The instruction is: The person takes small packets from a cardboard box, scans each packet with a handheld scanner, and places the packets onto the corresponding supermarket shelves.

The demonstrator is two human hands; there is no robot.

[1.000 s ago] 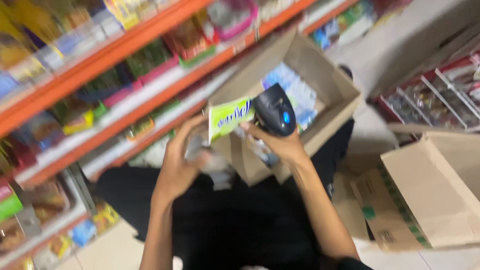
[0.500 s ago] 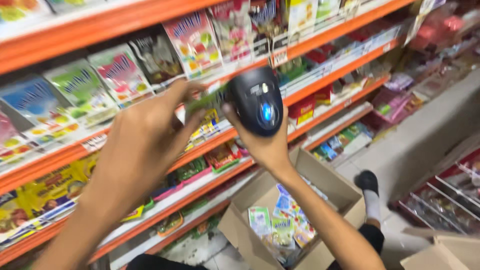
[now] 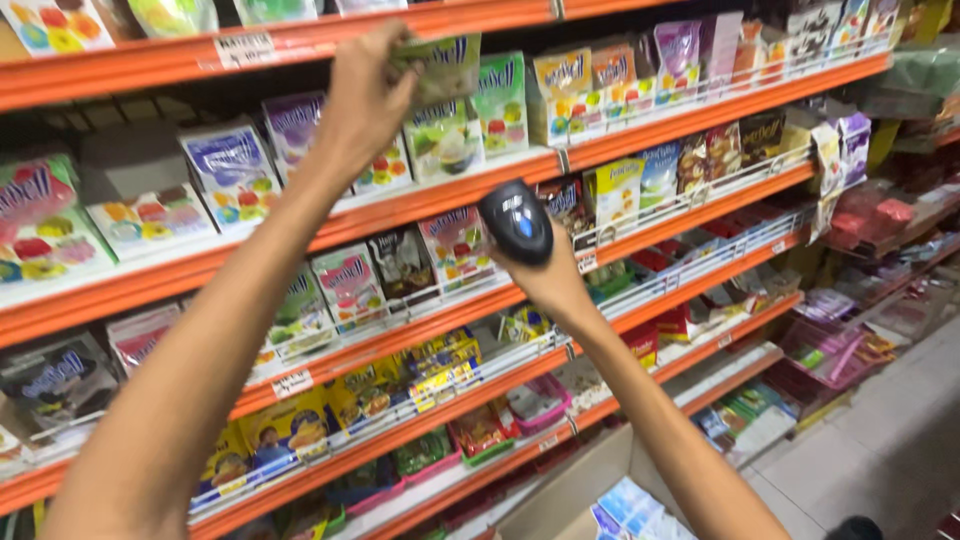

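Green-and-white flat foil sachet (image 3: 440, 62), printed with a pale bowl picture: it sits at the top of the view, raised to the row of matching sachets that stand against the orange metal shelf rail (image 3: 420, 205).

1. Position. The left hand (image 3: 365, 100) has the sachet at the level of the second shelf from the top, just in front of the standing green sachets (image 3: 500, 95). The sachet overlaps the upper orange rail (image 3: 150, 60) in the view; whether it touches that rail cannot be told.

2. Recommended handling. Judged from the row layout, the sachet should go in upright, face outward, directly in line with the green packs of the same print. Keep it clear of the purple-and-white sachets (image 3: 290, 125) to the left. Slide it in from above so that the packs already standing are not tipped backward.

3. Left fingers. Curled and closed on the sachet's left edge, thumb side hidden behind the knuckles. The grip reads as a pinch, not a full fist.

4. Right hand (image 3: 545, 275). Wrapped around the handle of a black handheld barcode scanner with a blue lit window (image 3: 517, 220), fingers closed tight; the scanner head points up toward the shelf faces and touches none of them.

5. An open brown cardboard carton (image 3: 560, 495) stands below, well apart from both hands.
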